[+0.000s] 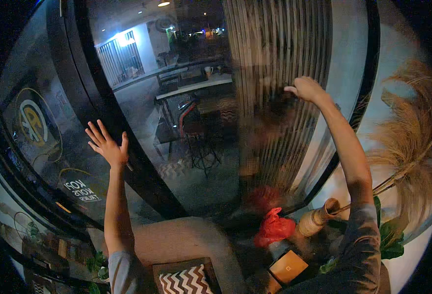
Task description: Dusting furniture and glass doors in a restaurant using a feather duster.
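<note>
A large glass pane point(196, 161) stands in front of me, with a dark upright frame point(109, 109) at its left. My left hand point(109, 147) is raised by this frame, fingers spread and holding nothing; whether the palm touches the frame or glass, I cannot tell. Higher up on the right, my right hand point(308, 90) is held before the pane with its fingers curled and thumb pointing left. Anything inside those fingers is hidden. Vertical brown slats point(275, 44) show behind that hand.
Below me are a brown padded seat point(177, 235) and a zigzag-patterned cushion point(184, 280). At the lower right stand a red plastic bag point(276, 226), an orange-brown box point(288, 267) and a woven vase point(314, 221) with dry plumes point(407, 122). A table point(196, 89) shows through the glass.
</note>
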Demonstrator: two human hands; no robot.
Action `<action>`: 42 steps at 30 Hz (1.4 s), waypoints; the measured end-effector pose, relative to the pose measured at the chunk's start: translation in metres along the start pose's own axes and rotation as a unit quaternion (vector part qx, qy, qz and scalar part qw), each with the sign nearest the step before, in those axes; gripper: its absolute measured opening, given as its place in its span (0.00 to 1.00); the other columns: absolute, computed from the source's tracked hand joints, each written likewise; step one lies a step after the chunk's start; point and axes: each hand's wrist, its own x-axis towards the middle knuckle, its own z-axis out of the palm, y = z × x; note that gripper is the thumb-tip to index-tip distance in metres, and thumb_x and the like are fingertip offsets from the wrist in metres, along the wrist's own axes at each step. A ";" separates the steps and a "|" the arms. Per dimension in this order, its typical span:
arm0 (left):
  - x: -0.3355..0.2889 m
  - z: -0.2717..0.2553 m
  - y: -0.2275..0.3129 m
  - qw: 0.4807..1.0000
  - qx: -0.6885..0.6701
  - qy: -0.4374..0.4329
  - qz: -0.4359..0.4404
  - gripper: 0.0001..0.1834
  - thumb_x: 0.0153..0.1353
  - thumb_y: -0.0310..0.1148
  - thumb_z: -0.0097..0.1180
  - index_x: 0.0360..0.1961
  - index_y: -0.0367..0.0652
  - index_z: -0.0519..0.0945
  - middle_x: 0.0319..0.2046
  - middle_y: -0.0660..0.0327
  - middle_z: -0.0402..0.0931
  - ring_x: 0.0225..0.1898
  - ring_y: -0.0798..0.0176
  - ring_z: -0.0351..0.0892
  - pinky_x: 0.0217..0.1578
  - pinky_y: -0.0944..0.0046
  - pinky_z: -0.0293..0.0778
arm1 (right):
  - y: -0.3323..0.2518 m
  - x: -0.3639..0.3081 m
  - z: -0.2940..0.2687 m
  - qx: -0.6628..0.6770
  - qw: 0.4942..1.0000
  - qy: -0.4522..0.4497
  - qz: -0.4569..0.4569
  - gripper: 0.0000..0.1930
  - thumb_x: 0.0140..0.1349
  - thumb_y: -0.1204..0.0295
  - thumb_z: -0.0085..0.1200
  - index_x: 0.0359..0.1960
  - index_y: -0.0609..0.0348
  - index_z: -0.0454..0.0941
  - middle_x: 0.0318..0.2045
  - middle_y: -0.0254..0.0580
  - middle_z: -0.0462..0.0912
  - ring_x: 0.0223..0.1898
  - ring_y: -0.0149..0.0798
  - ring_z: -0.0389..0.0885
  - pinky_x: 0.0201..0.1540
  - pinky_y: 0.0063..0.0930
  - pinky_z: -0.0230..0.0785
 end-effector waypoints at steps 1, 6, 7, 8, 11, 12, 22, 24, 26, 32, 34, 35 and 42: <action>0.000 -0.002 0.000 1.000 0.003 0.000 -0.001 0.46 0.54 0.57 0.49 0.68 0.48 0.48 0.69 0.53 0.37 0.70 0.44 0.31 0.58 0.28 0.36 | 0.003 -0.001 0.001 -0.090 0.995 -0.037 0.004 0.26 0.64 0.52 0.40 0.28 0.68 0.74 0.17 0.55 0.74 0.24 0.54 0.74 0.33 0.44 0.65; 0.003 0.017 0.024 0.999 -0.039 0.004 0.004 0.45 0.54 0.58 0.49 0.68 0.48 0.48 0.69 0.53 0.37 0.70 0.44 0.32 0.58 0.28 0.36 | 0.169 -0.041 0.055 0.648 0.699 0.239 0.184 0.17 0.62 0.60 0.47 0.28 0.63 0.77 0.23 0.47 0.78 0.25 0.46 0.76 0.33 0.37 0.68; 0.003 0.026 0.033 0.998 -0.061 0.010 0.000 0.45 0.54 0.57 0.49 0.68 0.48 0.48 0.69 0.53 0.37 0.70 0.44 0.32 0.58 0.28 0.36 | 0.198 -0.057 0.056 0.372 0.886 0.180 0.210 0.15 0.61 0.61 0.48 0.28 0.62 0.77 0.24 0.45 0.78 0.26 0.44 0.76 0.32 0.37 0.69; 0.002 0.030 0.040 0.998 -0.069 0.009 0.001 0.45 0.54 0.57 0.50 0.68 0.49 0.48 0.69 0.54 0.37 0.70 0.44 0.32 0.58 0.28 0.36 | 0.217 -0.069 0.066 0.068 0.970 0.089 0.216 0.13 0.60 0.63 0.49 0.27 0.61 0.77 0.24 0.43 0.78 0.27 0.42 0.76 0.32 0.36 0.69; 0.000 0.009 0.013 1.000 -0.015 0.005 0.009 0.45 0.54 0.55 0.51 0.68 0.49 0.48 0.69 0.54 0.37 0.70 0.44 0.32 0.58 0.29 0.37 | 0.103 -0.037 0.100 0.212 0.957 0.125 0.150 0.15 0.61 0.63 0.46 0.25 0.62 0.76 0.23 0.46 0.78 0.27 0.45 0.75 0.31 0.40 0.69; 0.002 0.007 0.015 1.000 -0.005 0.004 0.009 0.45 0.54 0.55 0.51 0.68 0.49 0.48 0.69 0.55 0.37 0.70 0.44 0.32 0.58 0.29 0.38 | 0.091 -0.035 0.077 0.180 0.961 0.117 0.174 0.15 0.61 0.63 0.46 0.24 0.62 0.76 0.23 0.48 0.79 0.27 0.47 0.77 0.31 0.43 0.70; 0.003 0.008 0.017 0.999 -0.004 0.025 0.029 0.44 0.57 0.58 0.47 0.68 0.49 0.48 0.69 0.54 0.37 0.69 0.43 0.33 0.59 0.31 0.40 | 0.161 -0.116 0.091 -0.105 0.948 0.210 0.216 0.21 0.64 0.58 0.40 0.24 0.63 0.76 0.25 0.53 0.80 0.28 0.57 0.78 0.32 0.47 0.68; 0.001 0.011 0.020 0.999 0.003 0.019 0.035 0.44 0.57 0.59 0.46 0.68 0.49 0.48 0.69 0.54 0.37 0.69 0.43 0.34 0.58 0.31 0.40 | 0.204 -0.138 0.158 -0.090 0.950 0.172 0.243 0.20 0.63 0.60 0.42 0.23 0.63 0.76 0.25 0.51 0.79 0.27 0.54 0.77 0.31 0.46 0.67; 0.001 0.005 0.014 0.999 0.008 0.018 0.032 0.43 0.57 0.58 0.47 0.68 0.49 0.48 0.69 0.53 0.37 0.69 0.43 0.34 0.58 0.31 0.41 | 0.217 -0.168 0.222 -0.067 0.954 0.103 0.275 0.16 0.60 0.62 0.44 0.21 0.62 0.74 0.24 0.48 0.77 0.25 0.50 0.74 0.28 0.45 0.65; -0.003 0.021 0.026 0.999 -0.028 0.029 0.013 0.44 0.57 0.58 0.48 0.68 0.49 0.48 0.69 0.53 0.38 0.69 0.42 0.34 0.58 0.31 0.41 | 0.228 -0.210 0.327 -0.037 0.930 -0.077 0.357 0.10 0.52 0.69 0.51 0.16 0.59 0.71 0.21 0.39 0.73 0.20 0.39 0.69 0.23 0.40 0.60; 0.000 0.018 0.021 0.999 -0.014 0.027 0.034 0.44 0.57 0.57 0.48 0.68 0.50 0.48 0.69 0.53 0.38 0.69 0.41 0.34 0.58 0.31 0.41 | 0.151 -0.195 0.362 0.016 0.951 -0.159 0.265 0.14 0.54 0.65 0.51 0.17 0.61 0.71 0.20 0.42 0.73 0.20 0.41 0.69 0.24 0.41 0.61; 0.001 0.010 0.012 0.999 0.016 0.017 0.041 0.44 0.57 0.57 0.48 0.68 0.50 0.48 0.69 0.53 0.38 0.69 0.41 0.34 0.58 0.31 0.41 | 0.086 -0.190 0.387 0.050 0.956 -0.200 0.206 0.15 0.55 0.63 0.51 0.18 0.62 0.72 0.20 0.43 0.73 0.21 0.41 0.70 0.25 0.41 0.62; 0.003 0.013 0.005 1.000 -0.006 0.010 0.008 0.47 0.52 0.56 0.53 0.68 0.48 0.48 0.69 0.53 0.37 0.69 0.43 0.31 0.58 0.30 0.39 | -0.157 -0.131 0.247 0.136 0.917 -0.363 -0.091 0.27 0.60 0.50 0.49 0.23 0.68 0.75 0.20 0.50 0.75 0.23 0.46 0.73 0.31 0.40 0.66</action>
